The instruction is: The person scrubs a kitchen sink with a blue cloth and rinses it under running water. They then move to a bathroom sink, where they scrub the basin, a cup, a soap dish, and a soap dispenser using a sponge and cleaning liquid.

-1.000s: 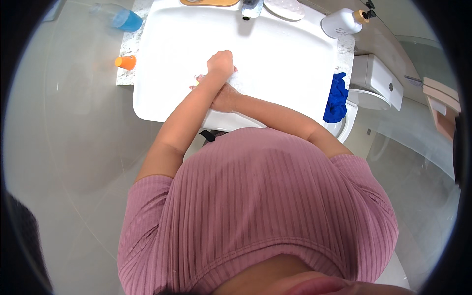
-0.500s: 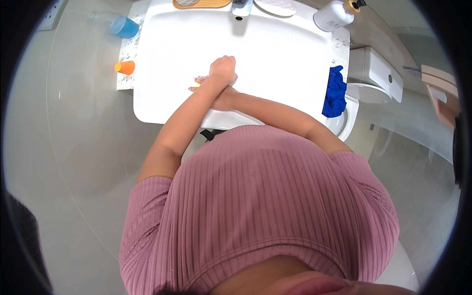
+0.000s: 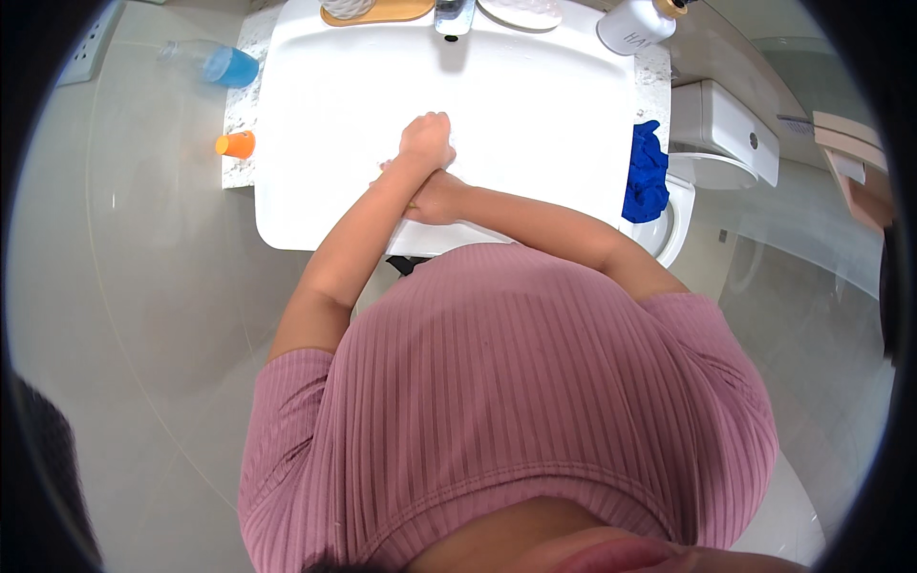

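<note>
Over the white sink (image 3: pixel 544 124), my left forearm crosses on top of my right hand. My left hand (image 3: pixel 427 138) is closed in a fist above the basin, knuckles toward the faucet (image 3: pixel 454 17); nothing shows in it. From below, my right hand (image 3: pixel 439 199) wraps round the left forearm near the wrist, its fingertips partly showing on the far side. A sliver of a small yellow thing (image 3: pixel 413 203) shows between the right palm and the forearm. Most of it is hidden, and I cannot make out its kind.
On the left ledge are a bottle of blue liquid (image 3: pixel 229 67) and an orange cup (image 3: pixel 236 144). A wooden tray (image 3: pixel 382 13), white dish (image 3: pixel 521 13) and white pump bottle (image 3: pixel 632 27) stand behind. A blue cloth (image 3: pixel 647 174) hangs at right, near the toilet (image 3: pixel 716 129).
The yellow thing showed by the right fingertips before; now only a sliver shows near the palm. My right hand has shifted slightly along the left forearm. The whole view has moved a little.
</note>
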A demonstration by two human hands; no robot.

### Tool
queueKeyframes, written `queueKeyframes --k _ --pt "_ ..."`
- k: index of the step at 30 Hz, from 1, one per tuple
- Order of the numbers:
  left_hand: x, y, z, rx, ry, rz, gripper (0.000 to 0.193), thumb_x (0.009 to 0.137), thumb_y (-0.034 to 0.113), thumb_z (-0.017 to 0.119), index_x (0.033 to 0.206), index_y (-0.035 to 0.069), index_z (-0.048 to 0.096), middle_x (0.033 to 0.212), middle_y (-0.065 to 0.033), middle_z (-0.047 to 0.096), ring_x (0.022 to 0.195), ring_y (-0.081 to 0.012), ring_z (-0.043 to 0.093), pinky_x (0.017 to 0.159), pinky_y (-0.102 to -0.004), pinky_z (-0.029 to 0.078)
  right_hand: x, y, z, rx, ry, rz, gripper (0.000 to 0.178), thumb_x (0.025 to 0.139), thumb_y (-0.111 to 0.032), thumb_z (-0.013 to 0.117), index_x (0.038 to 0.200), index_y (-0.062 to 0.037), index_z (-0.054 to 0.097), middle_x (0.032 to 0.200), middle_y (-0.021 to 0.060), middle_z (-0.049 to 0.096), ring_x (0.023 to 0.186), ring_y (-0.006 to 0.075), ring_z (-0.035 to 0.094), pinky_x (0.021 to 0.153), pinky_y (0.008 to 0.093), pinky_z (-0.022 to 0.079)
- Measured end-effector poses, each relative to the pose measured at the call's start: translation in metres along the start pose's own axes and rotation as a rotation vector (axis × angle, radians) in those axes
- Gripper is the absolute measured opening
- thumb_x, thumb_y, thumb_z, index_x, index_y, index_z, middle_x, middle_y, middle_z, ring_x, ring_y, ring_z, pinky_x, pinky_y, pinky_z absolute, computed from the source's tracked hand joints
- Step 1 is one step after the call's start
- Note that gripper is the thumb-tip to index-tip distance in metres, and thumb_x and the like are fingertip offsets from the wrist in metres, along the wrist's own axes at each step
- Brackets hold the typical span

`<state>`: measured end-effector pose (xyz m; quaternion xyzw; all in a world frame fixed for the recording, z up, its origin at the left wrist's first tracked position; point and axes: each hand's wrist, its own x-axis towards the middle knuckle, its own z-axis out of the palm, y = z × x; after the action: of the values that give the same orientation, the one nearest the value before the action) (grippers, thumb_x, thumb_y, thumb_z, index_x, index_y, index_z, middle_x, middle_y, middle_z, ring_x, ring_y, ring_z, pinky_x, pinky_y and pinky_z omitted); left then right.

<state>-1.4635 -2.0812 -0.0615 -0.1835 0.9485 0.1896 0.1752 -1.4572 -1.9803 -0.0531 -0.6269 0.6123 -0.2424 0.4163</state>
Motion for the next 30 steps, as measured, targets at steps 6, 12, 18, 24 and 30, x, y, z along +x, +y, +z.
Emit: queueKeyframes --k 6,12,18,24,30 --pt "-0.012 -0.02 -0.038 -0.182 0.028 0.009 0.03 0.072 0.025 0.071 0.092 0.004 0.065 0.09 -0.0152 0.066 0.086 -0.0292 0.063 0.076 -0.0366 0.05 -0.111 0.021 -0.047 -0.303 -0.083 0.06 0.055 0.091 -0.02 0.05 0.143 -0.0151 0.03 0.152 0.0099 0.019 0.14 0.0245 0.019 0.115 0.0432 0.014" --pt "-0.06 -0.062 -0.062 -0.529 0.335 -0.184 0.025 0.078 0.019 0.067 0.098 0.004 0.066 0.085 -0.0125 0.066 0.074 -0.0207 0.062 0.07 -0.0312 0.05 -0.068 0.088 -0.103 -0.89 0.353 0.334 0.063 0.091 -0.027 0.049 0.146 -0.0219 0.019 0.153 0.005 0.016 0.141 0.02 0.014 0.116 0.0421 0.011" --pt "-0.117 -0.073 -0.056 -0.657 0.403 -0.279 0.021 0.078 0.016 0.064 0.095 0.004 0.065 0.085 -0.0122 0.063 0.074 -0.0222 0.06 0.068 -0.0328 0.049 0.104 0.062 -0.106 -0.914 0.481 -0.074 0.059 0.093 -0.014 0.042 0.146 -0.02 0.018 0.152 0.0014 0.02 0.14 0.0153 0.019 0.117 0.0399 0.01" --pt "-0.162 -0.086 -0.054 -0.612 0.477 -0.253 0.016 0.08 0.012 0.061 0.093 0.004 0.065 0.085 -0.0105 0.061 0.073 -0.0225 0.059 0.069 -0.033 0.049 0.079 0.092 -0.113 -0.931 0.555 -0.17 0.063 0.081 -0.004 0.048 0.141 -0.0142 0.031 0.152 0.0069 0.02 0.14 0.0193 0.022 0.114 0.0469 0.019" --pt "-0.173 -0.093 -0.043 -0.58 0.716 -0.16 0.015 0.077 0.006 0.062 0.092 0.006 0.065 0.08 -0.0076 0.062 0.07 -0.0203 0.06 0.064 -0.0308 0.049 0.124 0.102 -0.127 -0.752 0.905 -0.561 0.036 0.081 -0.005 0.051 0.118 -0.006 0.052 0.136 0.0152 0.044 0.131 0.03 0.037 0.108 0.0486 0.029"
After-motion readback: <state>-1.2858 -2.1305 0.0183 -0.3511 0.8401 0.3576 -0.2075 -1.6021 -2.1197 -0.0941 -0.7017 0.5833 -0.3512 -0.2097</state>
